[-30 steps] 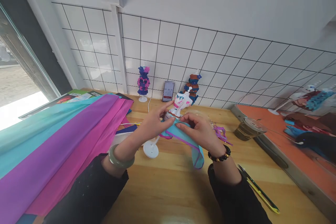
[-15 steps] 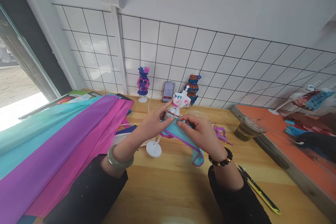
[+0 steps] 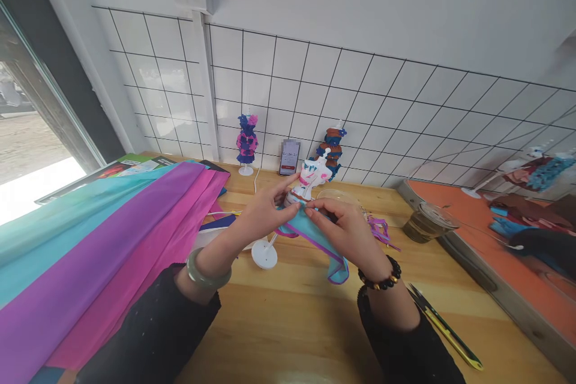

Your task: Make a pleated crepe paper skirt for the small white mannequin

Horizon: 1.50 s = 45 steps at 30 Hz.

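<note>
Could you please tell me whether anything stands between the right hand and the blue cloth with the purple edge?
Nothing visible does: the right hand has its fingertips on the blue cloth at the white mannequin, which the left hand holds.

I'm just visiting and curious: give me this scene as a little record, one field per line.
Left hand: the left hand holds the white mannequin around its lower part
Right hand: the right hand pinches the turquoise cloth
Mannequin: small, tilted, with pink and teal patches
Cloth: purple-edged, one end hanging down
Behind: phone between a pink-and-blue figure and a brown-and-blue figure
Left side: turquoise, purple and pink sheets
Right side: lidded cup, yellow tool
Surface: wooden table
</note>
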### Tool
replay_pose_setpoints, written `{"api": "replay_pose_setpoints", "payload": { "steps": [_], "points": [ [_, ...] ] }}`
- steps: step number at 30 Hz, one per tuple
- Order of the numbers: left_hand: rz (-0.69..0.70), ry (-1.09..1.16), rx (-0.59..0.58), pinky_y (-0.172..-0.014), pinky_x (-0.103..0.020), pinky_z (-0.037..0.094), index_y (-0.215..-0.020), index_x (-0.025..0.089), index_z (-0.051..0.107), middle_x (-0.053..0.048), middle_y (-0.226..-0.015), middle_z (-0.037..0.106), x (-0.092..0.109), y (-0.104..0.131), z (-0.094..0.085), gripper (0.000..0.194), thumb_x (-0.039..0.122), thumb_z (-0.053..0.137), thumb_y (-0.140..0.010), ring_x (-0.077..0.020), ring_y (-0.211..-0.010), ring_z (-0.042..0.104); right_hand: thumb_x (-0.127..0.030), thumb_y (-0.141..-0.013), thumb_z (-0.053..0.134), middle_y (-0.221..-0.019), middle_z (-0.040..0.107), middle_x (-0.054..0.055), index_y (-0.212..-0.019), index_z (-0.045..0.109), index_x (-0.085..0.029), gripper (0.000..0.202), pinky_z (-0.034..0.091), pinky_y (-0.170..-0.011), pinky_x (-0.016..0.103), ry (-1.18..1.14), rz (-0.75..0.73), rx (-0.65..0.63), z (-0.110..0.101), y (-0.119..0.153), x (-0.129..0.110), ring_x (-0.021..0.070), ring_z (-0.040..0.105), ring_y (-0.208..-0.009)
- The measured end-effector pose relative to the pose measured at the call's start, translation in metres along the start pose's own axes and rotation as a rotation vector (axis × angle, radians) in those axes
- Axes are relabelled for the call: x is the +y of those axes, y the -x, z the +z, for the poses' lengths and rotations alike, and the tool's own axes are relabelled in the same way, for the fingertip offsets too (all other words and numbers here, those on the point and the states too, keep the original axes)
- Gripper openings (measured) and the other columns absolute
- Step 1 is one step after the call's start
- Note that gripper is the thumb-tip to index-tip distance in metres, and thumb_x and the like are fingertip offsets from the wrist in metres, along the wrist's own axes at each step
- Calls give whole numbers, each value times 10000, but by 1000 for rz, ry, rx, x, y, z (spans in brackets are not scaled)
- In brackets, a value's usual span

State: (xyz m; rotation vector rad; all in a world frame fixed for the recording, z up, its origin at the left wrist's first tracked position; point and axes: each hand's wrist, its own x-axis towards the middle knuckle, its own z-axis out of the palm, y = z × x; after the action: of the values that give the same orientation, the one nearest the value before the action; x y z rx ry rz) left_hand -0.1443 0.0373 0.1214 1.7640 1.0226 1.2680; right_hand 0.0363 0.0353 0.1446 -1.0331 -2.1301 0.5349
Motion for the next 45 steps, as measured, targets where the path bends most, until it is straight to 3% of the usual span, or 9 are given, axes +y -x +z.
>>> {"api": "replay_pose_setpoints", "payload": {
  "steps": [9,16,21,33,39,45],
  "points": [
    [21,-43,41,-588,-211,386,-1388,240,386,7,-791,544,-3,-1,3,639,194,555,-773,-90,-659,434,-289,-865,522,-742,679,11,-888,698,-193,202,405,-593,261,-17,7,-6,0,-1,0,149,569,-659],
    [8,21,32,-594,-211,396,-1385,229,399,-10,-818,563,-2,0,3,640,214,581,-772,-98,-684,455,-313,-846,545,-589,553,-19,-837,683,-184,189,328,-506,246,25,64,7,1,0,2,117,445,-545],
    [-6,73,11,-596,-215,393,-1391,227,389,-15,-827,557,-1,0,3,643,231,591,-781,-100,-690,451,-357,-827,568,-613,549,-15,-829,645,-183,190,306,-487,243,9,94,52,3,-1,7,109,404,-531],
    [-2,109,-40,-569,-221,376,-1398,213,371,5,-765,524,2,1,2,631,242,578,-802,-96,-660,442,-387,-815,582,-616,534,-12,-780,612,-179,213,315,-482,241,-45,124,51,1,-2,5,109,404,-543],
    [-36,129,-93,-598,-236,401,-1411,238,338,-22,-883,589,4,2,0,607,249,527,-834,-108,-710,495,-380,-815,579,-635,544,-8,-750,590,-179,212,320,-484,238,-64,153,46,1,-3,4,108,412,-549],
    [-34,134,-46,-584,-227,389,-1361,223,398,3,-802,552,7,2,2,557,279,559,-831,-97,-675,476,-399,-803,586,-619,527,-13,-735,576,-183,226,317,-479,237,-70,150,57,2,-3,7,107,407,-543]
  ]
}}
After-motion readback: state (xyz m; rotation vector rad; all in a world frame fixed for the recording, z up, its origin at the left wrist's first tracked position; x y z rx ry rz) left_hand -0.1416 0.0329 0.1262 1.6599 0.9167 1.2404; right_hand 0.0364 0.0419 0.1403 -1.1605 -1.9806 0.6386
